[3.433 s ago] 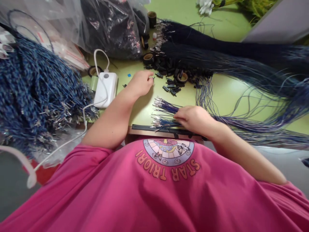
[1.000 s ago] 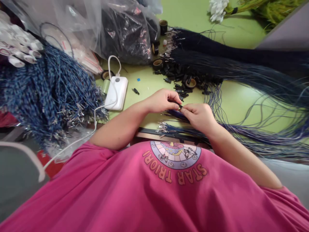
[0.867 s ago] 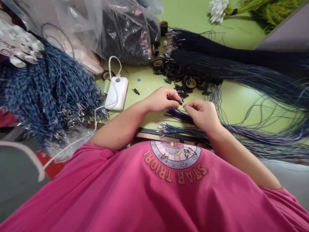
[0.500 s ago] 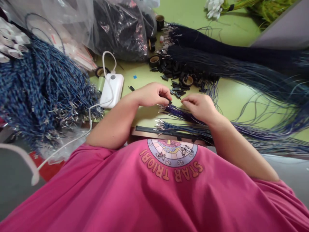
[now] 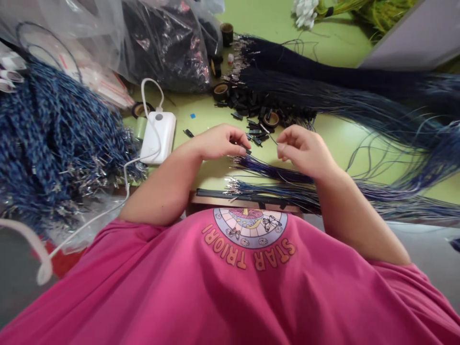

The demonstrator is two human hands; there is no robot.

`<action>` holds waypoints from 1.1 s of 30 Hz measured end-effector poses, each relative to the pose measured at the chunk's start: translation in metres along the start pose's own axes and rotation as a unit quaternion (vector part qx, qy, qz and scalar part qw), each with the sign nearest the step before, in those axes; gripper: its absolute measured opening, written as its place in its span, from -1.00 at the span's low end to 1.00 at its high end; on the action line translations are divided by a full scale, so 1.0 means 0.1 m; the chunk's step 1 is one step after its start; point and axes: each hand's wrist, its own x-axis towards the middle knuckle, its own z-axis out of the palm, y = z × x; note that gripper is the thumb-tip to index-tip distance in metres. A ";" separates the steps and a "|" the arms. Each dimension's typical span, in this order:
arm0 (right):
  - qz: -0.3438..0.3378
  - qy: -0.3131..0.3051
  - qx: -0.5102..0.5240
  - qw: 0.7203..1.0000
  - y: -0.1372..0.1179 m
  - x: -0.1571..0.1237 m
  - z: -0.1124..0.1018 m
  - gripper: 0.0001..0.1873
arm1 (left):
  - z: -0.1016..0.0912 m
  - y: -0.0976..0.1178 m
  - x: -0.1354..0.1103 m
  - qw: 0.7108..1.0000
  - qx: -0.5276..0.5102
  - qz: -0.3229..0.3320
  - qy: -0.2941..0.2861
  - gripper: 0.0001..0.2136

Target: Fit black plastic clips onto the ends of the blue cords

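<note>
My left hand (image 5: pixel 217 142) rests on the green table (image 5: pixel 334 139), fingers curled in a pinch on a small black connector housing (image 5: pixel 247 150). My right hand (image 5: pixel 304 151) is a hand's width to its right, fingers pinched on a thin wire whose metal tip (image 5: pixel 268 130) points up and left towards the other hand. Under both hands lies a fan of blue-purple wires with metal terminals (image 5: pixel 258 167). Behind them sits a scatter of loose black connector housings (image 5: pixel 257 132).
A white power bank (image 5: pixel 158 136) with its cable lies left of my left hand. A big heap of twisted blue wires (image 5: pixel 53 139) fills the left. Clear plastic bags (image 5: pixel 165 43), tape rolls (image 5: pixel 220 90) and long dark wire bundles (image 5: pixel 341 91) lie behind.
My left hand came back from the housing pile and met my right hand. Since a second ago the hands have drawn apart, and my right hand has lifted a wire off the fan.
</note>
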 end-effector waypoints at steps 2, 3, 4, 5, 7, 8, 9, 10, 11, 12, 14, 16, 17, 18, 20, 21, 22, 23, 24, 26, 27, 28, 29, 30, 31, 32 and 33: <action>-0.032 -0.022 0.031 0.999 -0.07 -0.05 0.01 -0.72 | 0.04 0.00 0.01 0.999 -0.043 0.007 0.006 -0.80; -0.045 -0.026 0.031 0.998 -0.09 -0.07 0.04 -0.73 | 0.06 -0.01 0.01 0.998 -0.059 0.007 0.007 -0.80; -0.051 -0.021 0.027 0.998 -0.11 -0.09 0.08 -0.74 | 0.07 -0.02 0.02 0.997 -0.074 0.003 0.009 -0.80; -0.049 -0.006 0.023 0.998 -0.11 -0.10 0.12 -0.75 | 0.08 -0.03 0.02 0.996 -0.088 -0.002 0.011 -0.80; -0.036 0.038 0.017 0.999 -0.10 -0.11 0.18 -0.76 | 0.09 -0.06 0.03 0.994 -0.108 -0.013 0.015 -0.79; -0.029 0.057 0.012 0.998 -0.08 -0.12 0.21 -0.77 | 0.09 -0.06 0.03 0.993 -0.114 -0.018 0.015 -0.79; -0.026 0.072 0.005 0.997 -0.07 -0.12 0.23 -0.78 | 0.09 -0.07 0.04 0.993 -0.117 -0.021 0.015 -0.79; -0.027 0.083 -0.002 0.996 -0.06 -0.14 0.25 -0.79 | 0.09 -0.07 0.04 0.992 -0.119 -0.023 0.015 -0.78; -0.030 0.091 -0.009 0.995 -0.06 -0.15 0.26 -0.79 | 0.09 -0.07 0.04 0.992 -0.120 -0.024 0.014 -0.78; -0.033 0.097 -0.016 0.995 -0.06 -0.16 0.27 -0.78 | 0.09 -0.07 0.04 0.992 -0.120 -0.024 0.014 -0.77; -0.033 0.101 -0.030 0.994 -0.08 -0.18 0.29 -0.77 | 0.09 -0.07 0.04 0.993 -0.117 -0.023 0.016 -0.77; -0.029 0.096 -0.043 0.994 -0.09 -0.19 0.29 -0.76 | 0.10 -0.07 0.05 0.993 -0.110 -0.023 0.018 -0.77; -0.028 0.094 -0.046 0.994 -0.10 -0.20 0.30 -0.76 | 0.10 -0.07 0.04 0.994 -0.109 -0.022 0.019 -0.78; -0.029 0.092 -0.047 0.994 -0.10 -0.20 0.30 -0.76 | 0.10 -0.07 0.04 0.994 -0.108 -0.021 0.019 -0.78; -0.030 0.095 -0.044 0.994 -0.10 -0.20 0.29 -0.75 | 0.09 -0.06 0.04 0.994 -0.110 -0.020 0.020 -0.78; -0.030 0.098 -0.041 0.994 -0.09 -0.20 0.29 -0.75 | 0.09 -0.06 0.04 0.993 -0.111 -0.021 0.021 -0.79; -0.030 0.100 -0.040 0.994 -0.09 -0.20 0.29 -0.74 | 0.09 -0.06 0.04 0.993 -0.112 -0.023 0.021 -0.79; -0.031 0.100 -0.039 0.994 -0.08 -0.20 0.29 -0.74 | 0.09 -0.06 0.04 0.993 -0.113 -0.025 0.022 -0.79; -0.032 0.096 -0.039 0.994 -0.08 -0.20 0.29 -0.74 | 0.09 -0.06 0.04 0.993 -0.114 -0.027 0.023 -0.79; -0.030 0.081 -0.043 0.995 -0.08 -0.19 0.29 -0.75 | 0.09 -0.05 0.04 0.993 -0.113 -0.028 0.024 -0.79; -0.029 0.069 -0.048 0.996 -0.08 -0.19 0.30 -0.75 | 0.09 -0.04 0.04 0.993 -0.111 -0.027 0.026 -0.79; -0.028 0.058 -0.053 0.997 -0.08 -0.18 0.30 -0.75 | 0.10 -0.04 0.04 0.993 -0.108 -0.026 0.028 -0.79; -0.027 0.049 -0.057 0.997 -0.08 -0.18 0.30 -0.75 | 0.10 -0.03 0.04 0.994 -0.105 -0.025 0.031 -0.80; -0.026 0.042 -0.058 0.997 -0.08 -0.18 0.30 -0.75 | 0.11 -0.02 0.04 0.994 -0.101 -0.024 0.034 -0.81; -0.025 0.040 -0.056 0.997 -0.09 -0.17 0.29 -0.75 | 0.11 -0.01 0.03 0.994 -0.096 -0.023 0.037 -0.82; -0.022 0.043 -0.051 0.998 -0.09 -0.17 0.29 -0.75 | 0.11 -0.01 0.03 0.995 -0.092 -0.022 0.041 -0.82; -0.017 0.049 -0.045 0.998 -0.09 -0.17 0.28 -0.75 | 0.11 0.00 0.03 0.995 -0.088 -0.022 0.044 -0.83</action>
